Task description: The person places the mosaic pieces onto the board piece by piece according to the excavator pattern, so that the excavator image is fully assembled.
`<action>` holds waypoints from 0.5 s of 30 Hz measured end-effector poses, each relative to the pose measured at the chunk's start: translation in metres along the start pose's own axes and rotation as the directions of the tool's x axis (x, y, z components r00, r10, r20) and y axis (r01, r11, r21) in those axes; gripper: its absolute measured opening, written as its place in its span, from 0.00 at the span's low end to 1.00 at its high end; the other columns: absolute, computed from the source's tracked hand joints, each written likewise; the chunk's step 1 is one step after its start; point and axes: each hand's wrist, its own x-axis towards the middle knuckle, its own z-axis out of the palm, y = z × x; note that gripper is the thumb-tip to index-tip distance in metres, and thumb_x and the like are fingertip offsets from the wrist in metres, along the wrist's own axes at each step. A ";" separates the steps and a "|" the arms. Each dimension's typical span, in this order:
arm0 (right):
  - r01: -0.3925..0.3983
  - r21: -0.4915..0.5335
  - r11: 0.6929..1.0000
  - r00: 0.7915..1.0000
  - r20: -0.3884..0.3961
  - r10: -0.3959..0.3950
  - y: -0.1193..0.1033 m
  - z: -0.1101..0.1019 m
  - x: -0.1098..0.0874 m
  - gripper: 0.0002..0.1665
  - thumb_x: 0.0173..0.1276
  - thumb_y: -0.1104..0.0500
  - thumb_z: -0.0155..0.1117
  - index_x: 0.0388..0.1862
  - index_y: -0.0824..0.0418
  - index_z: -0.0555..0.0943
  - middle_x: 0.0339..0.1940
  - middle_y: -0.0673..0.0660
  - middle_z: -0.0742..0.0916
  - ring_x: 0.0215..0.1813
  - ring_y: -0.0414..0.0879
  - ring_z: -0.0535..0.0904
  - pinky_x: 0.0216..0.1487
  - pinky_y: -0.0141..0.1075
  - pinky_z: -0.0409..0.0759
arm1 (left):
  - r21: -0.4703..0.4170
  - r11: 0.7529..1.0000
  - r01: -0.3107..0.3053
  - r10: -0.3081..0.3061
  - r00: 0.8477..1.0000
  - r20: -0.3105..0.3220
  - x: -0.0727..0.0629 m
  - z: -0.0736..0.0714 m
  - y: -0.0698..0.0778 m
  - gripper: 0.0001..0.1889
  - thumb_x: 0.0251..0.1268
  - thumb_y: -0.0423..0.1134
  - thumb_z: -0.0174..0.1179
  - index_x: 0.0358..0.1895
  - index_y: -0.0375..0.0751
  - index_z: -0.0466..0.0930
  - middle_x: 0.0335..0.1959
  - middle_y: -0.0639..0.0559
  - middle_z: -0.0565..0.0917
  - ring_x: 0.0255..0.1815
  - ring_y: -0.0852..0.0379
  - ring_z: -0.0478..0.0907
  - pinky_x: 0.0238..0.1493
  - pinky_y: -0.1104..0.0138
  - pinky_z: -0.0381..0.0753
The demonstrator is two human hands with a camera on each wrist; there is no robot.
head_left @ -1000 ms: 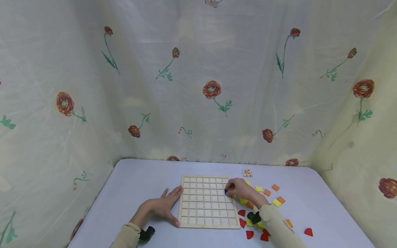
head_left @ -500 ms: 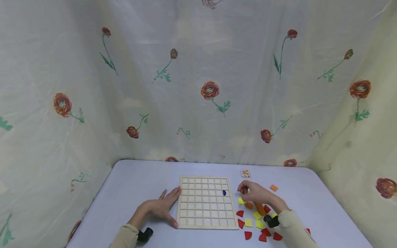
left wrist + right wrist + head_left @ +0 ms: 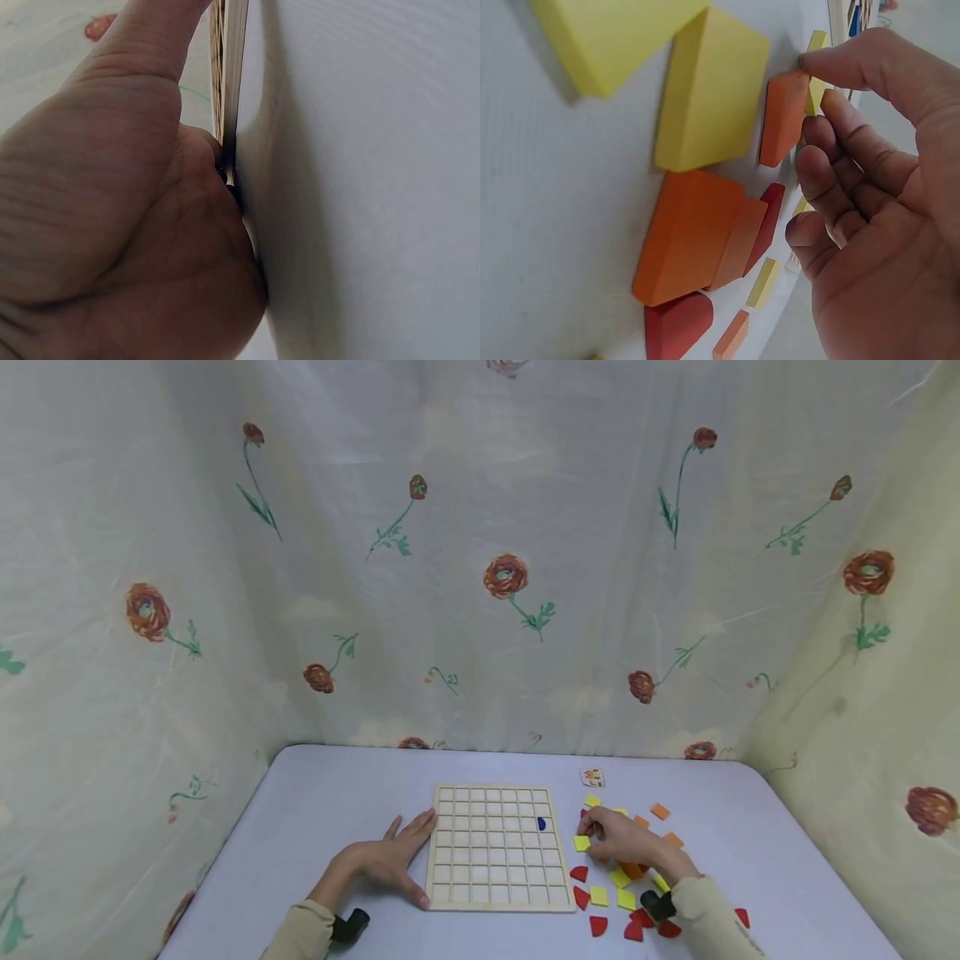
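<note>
My left hand (image 3: pixel 386 860) is spread along the left edge of a wooden grid board (image 3: pixel 573 906), with thumb and fingertips touching its frame. The left wrist view shows the palm (image 3: pixel 202 262) beside the board's edge (image 3: pixel 235 67). A dark blue rounded piece (image 3: pixel 542 824) lies in a cell near the board's right side. My right hand (image 3: pixel 618 837) is over the loose pieces, fingers loosely bent, around a yellow square (image 3: pixel 582 843). In the right wrist view a gap shows between thumb and index finger; the thumb tip is beside an orange piece (image 3: pixel 786 116), contact unclear.
Yellow squares (image 3: pixel 598 896), orange pieces (image 3: pixel 660 811) and red quarter-round pieces (image 3: pixel 598 927) are scattered right of the board, some overlapping. A small printed card (image 3: pixel 592 777) lies behind them. Flowered curtains (image 3: pixel 450 610) surround the white table (image 3: pixel 345 785).
My right hand has let go of the blue piece, which now lies in the board, and has moved right onto the loose pieces. The left hand keeps its place.
</note>
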 end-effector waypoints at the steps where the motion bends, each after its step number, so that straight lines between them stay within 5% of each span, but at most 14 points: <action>1: 0.004 -0.002 1.000 1.000 0.000 -0.004 -0.001 0.000 0.000 0.16 0.55 0.66 0.71 0.40 0.57 0.77 0.34 0.52 0.77 0.36 0.45 0.71 0.29 0.32 0.72 | 0.001 1.000 -0.001 0.001 1.000 -0.001 0.000 0.000 0.000 0.70 0.40 0.66 0.72 0.77 0.38 0.33 0.80 0.44 0.34 0.81 0.47 0.31 0.77 0.46 0.28; 10: -0.017 0.006 1.000 1.000 0.007 0.017 -0.002 0.002 0.003 0.14 0.55 0.63 0.73 0.38 0.57 0.78 0.31 0.52 0.78 0.34 0.45 0.73 0.29 0.32 0.74 | -0.029 0.999 0.029 -0.028 0.999 0.024 -0.001 -0.003 0.003 0.68 0.42 0.66 0.71 0.78 0.40 0.34 0.80 0.46 0.34 0.81 0.49 0.30 0.77 0.47 0.28; 15: 0.040 0.005 0.999 0.999 -0.009 -0.040 -0.003 0.001 0.004 0.14 0.55 0.57 0.74 0.38 0.56 0.79 0.31 0.51 0.79 0.34 0.44 0.73 0.30 0.32 0.75 | -0.029 0.999 0.035 -0.034 0.999 0.032 -0.001 -0.004 0.004 0.69 0.41 0.66 0.71 0.78 0.40 0.34 0.80 0.46 0.34 0.81 0.48 0.30 0.77 0.46 0.28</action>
